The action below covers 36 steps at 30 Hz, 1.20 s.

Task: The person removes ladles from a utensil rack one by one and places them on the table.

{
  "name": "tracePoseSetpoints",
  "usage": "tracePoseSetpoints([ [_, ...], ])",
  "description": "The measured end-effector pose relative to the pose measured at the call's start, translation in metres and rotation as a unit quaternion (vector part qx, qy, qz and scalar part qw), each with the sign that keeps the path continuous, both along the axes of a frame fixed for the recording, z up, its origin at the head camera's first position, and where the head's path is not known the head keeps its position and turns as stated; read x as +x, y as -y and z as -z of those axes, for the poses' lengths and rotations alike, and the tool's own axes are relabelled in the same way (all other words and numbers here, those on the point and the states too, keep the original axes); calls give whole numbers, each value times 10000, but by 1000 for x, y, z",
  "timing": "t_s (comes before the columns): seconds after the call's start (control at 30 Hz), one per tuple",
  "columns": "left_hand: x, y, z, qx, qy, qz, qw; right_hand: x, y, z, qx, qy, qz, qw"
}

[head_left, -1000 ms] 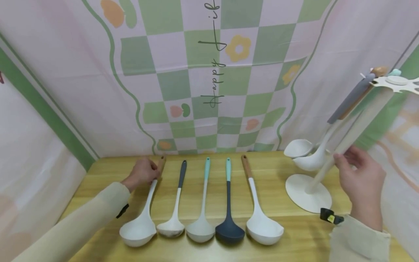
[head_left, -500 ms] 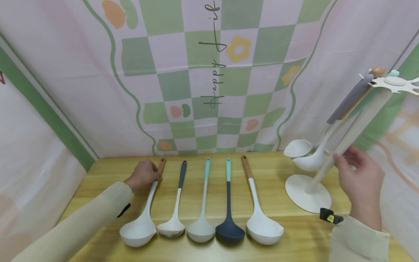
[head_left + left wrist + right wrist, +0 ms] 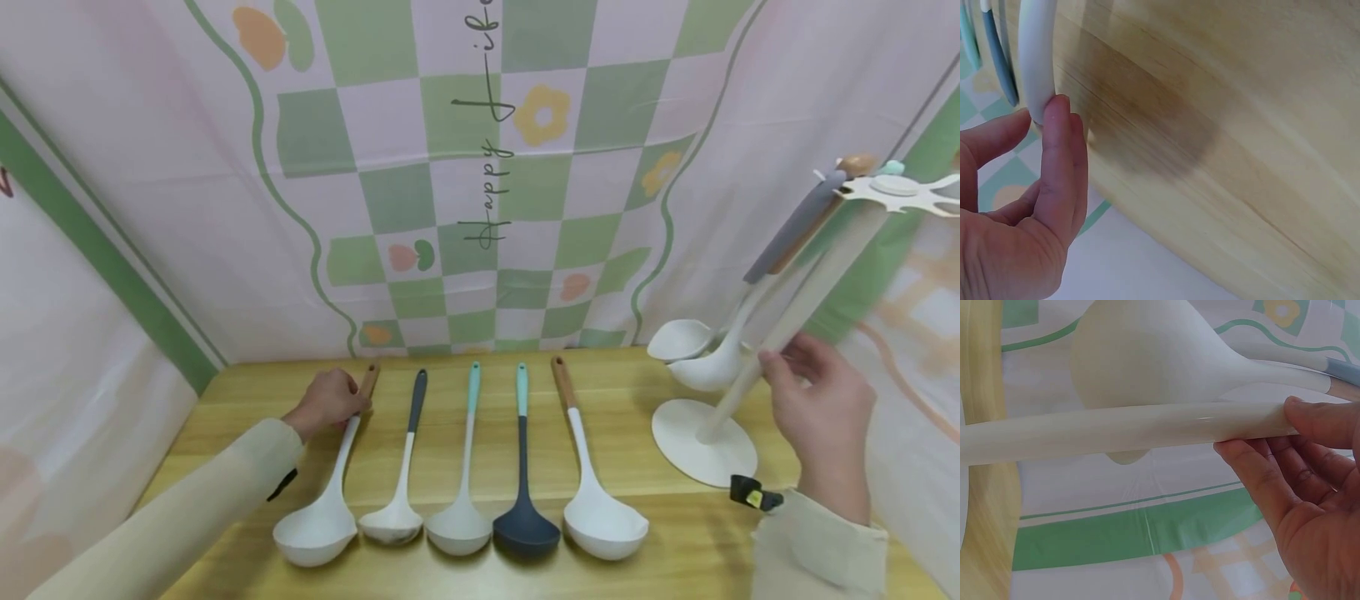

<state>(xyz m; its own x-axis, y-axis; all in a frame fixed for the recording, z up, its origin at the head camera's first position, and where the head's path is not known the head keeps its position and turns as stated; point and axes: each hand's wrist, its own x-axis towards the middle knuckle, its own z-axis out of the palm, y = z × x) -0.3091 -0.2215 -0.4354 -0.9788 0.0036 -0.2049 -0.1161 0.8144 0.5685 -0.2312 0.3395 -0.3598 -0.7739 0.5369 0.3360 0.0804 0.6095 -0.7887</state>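
Note:
My left hand (image 3: 327, 400) pinches the leftmost ladle, a white ladle (image 3: 315, 533) with a brown handle, low on that handle. It lies on the table, bowl toward me. In the left wrist view the thumb and fingers meet around the white ladle's shaft (image 3: 1038, 56). My right hand (image 3: 825, 417) grips the pole of a white utensil stand (image 3: 832, 258) between thumb and fingers, plainly seen on the pole (image 3: 1116, 431) in the right wrist view. From the stand's slotted top hang white ladles (image 3: 708, 367), one grey-handled, another brown-handled; they partly overlap.
Right of the held ladle lie a grey-handled ladle (image 3: 392, 521), a pale ladle with mint handle (image 3: 459, 529), a dark ladle (image 3: 527, 529) and another brown-handled white ladle (image 3: 606, 525). A printed cloth (image 3: 390, 200) rises behind the wooden table (image 3: 247, 392).
The left hand has shifted very slightly to the right along the brown handle. The ladles, the stand and the right hand stay essentially where they were.

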Motion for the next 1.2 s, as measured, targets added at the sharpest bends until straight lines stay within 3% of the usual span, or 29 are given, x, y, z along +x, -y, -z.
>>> tracePoseSetpoints([
  [0.4,1,-4,-5,-149,12,194,9997,4,1,-3,89,-211,42,9997],
  [0.63,4,0,-2,-271,-4,178,9995,-1,9,-1,156,-54,104,9998],
  [0.83,7,-2,-1,-239,-1,205,9995,-4,13,8,375,-631,576,9956],
  [1.03,8,-4,-4,-316,88,136,9994,-5,16,10,553,-1171,579,9899],
  [1.2,9,-5,-6,-368,89,137,9992,-5,18,9,576,-1217,574,9892],
])
